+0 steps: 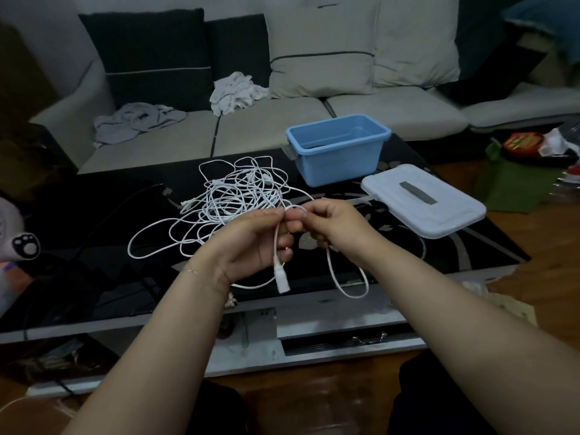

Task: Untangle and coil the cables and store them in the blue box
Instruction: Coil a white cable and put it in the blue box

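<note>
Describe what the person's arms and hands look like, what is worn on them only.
Both forearms are bare, with no sleeves or gloves showing in the head view. The left hand has a thin, silvery chain bracelet round its wrist. The right hand shows no watch, bracelet or band on its wrist. Whether either hand wears a ring is too unclear to tell.

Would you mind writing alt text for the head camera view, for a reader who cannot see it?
Two bare hands, the left hand and the right hand, pinch a white cable above a dark table; its plug end hangs below the left hand. Behind lie a white cable tangle, an open blue box and its lid.
</note>
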`<state>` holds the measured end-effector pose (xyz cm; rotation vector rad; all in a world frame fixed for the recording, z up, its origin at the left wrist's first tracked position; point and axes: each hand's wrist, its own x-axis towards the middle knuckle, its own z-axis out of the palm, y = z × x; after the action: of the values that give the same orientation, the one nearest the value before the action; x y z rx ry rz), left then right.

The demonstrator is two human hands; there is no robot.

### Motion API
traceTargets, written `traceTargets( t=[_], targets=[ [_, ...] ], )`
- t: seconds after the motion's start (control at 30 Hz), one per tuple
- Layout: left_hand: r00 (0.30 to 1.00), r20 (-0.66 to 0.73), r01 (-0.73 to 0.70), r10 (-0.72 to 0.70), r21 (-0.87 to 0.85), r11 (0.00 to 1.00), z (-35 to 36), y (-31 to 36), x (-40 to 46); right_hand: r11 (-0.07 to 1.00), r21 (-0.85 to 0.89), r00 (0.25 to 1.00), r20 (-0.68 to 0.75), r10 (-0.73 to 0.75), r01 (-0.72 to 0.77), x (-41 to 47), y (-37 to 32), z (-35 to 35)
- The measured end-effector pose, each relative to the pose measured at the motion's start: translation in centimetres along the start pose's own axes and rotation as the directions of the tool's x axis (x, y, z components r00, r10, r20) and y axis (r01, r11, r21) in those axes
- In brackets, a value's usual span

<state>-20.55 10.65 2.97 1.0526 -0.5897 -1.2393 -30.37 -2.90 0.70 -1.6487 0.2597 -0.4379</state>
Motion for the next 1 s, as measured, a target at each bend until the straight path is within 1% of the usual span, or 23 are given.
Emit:
traceTargets(
  t=[0.1, 0.17, 0.27, 0.37, 0.43, 0.5, 0.6, 0.67, 0.73, 0.8, 0.87, 0.93, 1.0],
  targets=[
    [0.992, -0.002, 0.127, -0.127, -0.025, 0.992, 0.7, -0.2, 0.0, 0.994, -0.107, 1.000, -0.002, -0.009, 0.009, -0.4, -0.1, -0.2],
    [0.988, -0.025, 0.148, -0.150, -0.061, 0.987, 0.9, -0.6, 0.0, 0.977, -0.215, 1.000, 0.004, -0.014, 0.015, -0.4, 0.1, -0.2],
    [0.989, -0.118, 0.068, -0.088, -0.167, 0.984, 0.7, -1.3, 0.2, 0.925, -0.381, 1.000, 0.022, 0.007, 0.002, -0.4, 0.5, 0.0],
    [0.969, -0.247, -0.072, 0.000, -0.282, 0.957, 0.5, -1.3, 0.6, 0.908, -0.419, 0.999, -0.038, 0.007, -0.022, -0.4, 1.1, 0.5],
    [0.971, -0.238, -0.130, 0.039, -0.379, 0.916, 0.3, -0.8, 0.7, 0.891, -0.451, 0.998, -0.047, 0.028, -0.046, -0.4, 1.2, 0.8],
    [0.970, -0.232, -0.173, 0.077, -0.429, 0.886, 0.1, -0.4, 0.5, 0.842, -0.539, 0.999, 0.022, 0.037, -0.019, -0.7, 1.4, 0.9],
    [0.958, -0.242, -0.244, 0.152, -0.412, 0.878, 0.0, -0.4, 0.6, 0.701, -0.708, 0.988, 0.148, 0.037, 0.080, -1.4, 1.2, 0.9],
    [0.940, -0.251, -0.308, 0.231, -0.334, 0.891, -0.1, -0.7, 1.0, 0.615, -0.777, 0.977, 0.206, 0.049, 0.133, -1.7, 0.9, 0.9],
    [0.911, -0.269, -0.374, 0.313, -0.216, 0.902, -0.2, -1.1, 1.4, 0.567, -0.807, 0.969, 0.239, 0.059, 0.165, -1.9, 0.5, 1.0],
    [0.879, -0.296, -0.413, 0.375, -0.078, 0.907, -0.2, -1.6, 1.8, 0.497, -0.844, 0.965, 0.258, 0.042, 0.204, -2.0, 0.3, 1.0],
    [0.835, -0.322, -0.432, 0.446, 0.116, 0.894, -0.3, -2.1, 2.0, 0.444, -0.866, 0.959, 0.278, 0.043, 0.231, -2.1, 0.3, 0.9],
    [0.792, -0.338, -0.390, 0.509, 0.360, 0.847, -0.3, -2.4, 2.1, 0.443, -0.863, 0.956, 0.291, 0.043, 0.243, -2.2, 0.2, 0.7],
    [0.787, -0.312, -0.295, 0.533, 0.568, 0.768, -0.1, -2.7, 2.1, 0.460, -0.850, 0.955, 0.297, 0.018, 0.256, -2.3, -0.3, 0.6]
  ],
)
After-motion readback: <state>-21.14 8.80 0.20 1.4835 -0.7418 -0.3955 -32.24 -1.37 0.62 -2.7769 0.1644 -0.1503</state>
